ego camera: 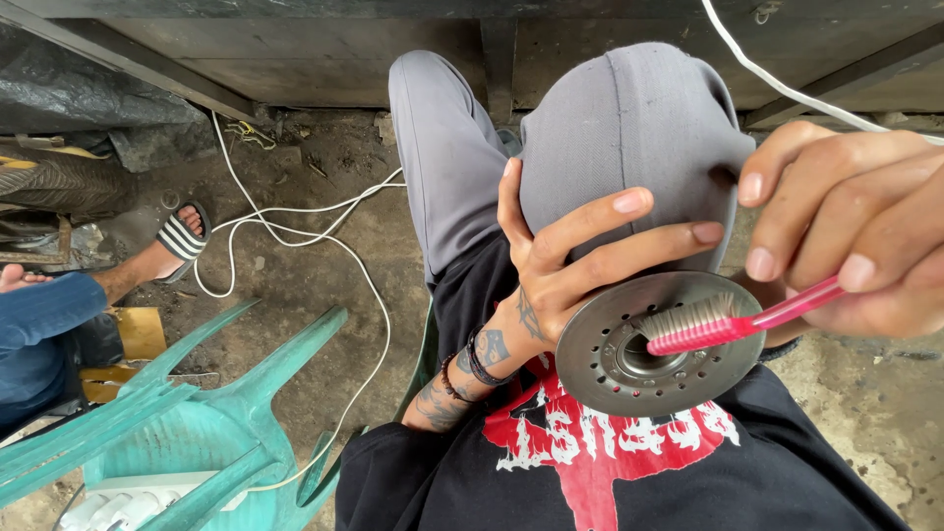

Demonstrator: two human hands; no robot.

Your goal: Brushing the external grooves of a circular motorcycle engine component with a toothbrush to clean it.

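My left hand (575, 251) grips a round grey metal disc (610, 369) with a ring of small holes, holding it by its upper edge in front of my lap. My right hand (855, 221) holds a pink toothbrush (733, 329) by the handle. The brush's bristles rest on the disc's face near its recessed centre. My grey-trousered knees (629, 128) rise behind the disc, and my black shirt with a red print (590, 452) lies below it.
An overturned green plastic chair (197, 423) lies at the lower left. White cable (295, 226) runs across the dirt floor. Another person's sandalled foot (177, 236) and blue-trousered leg (39, 324) sit at the left. A dark wall base lines the back.
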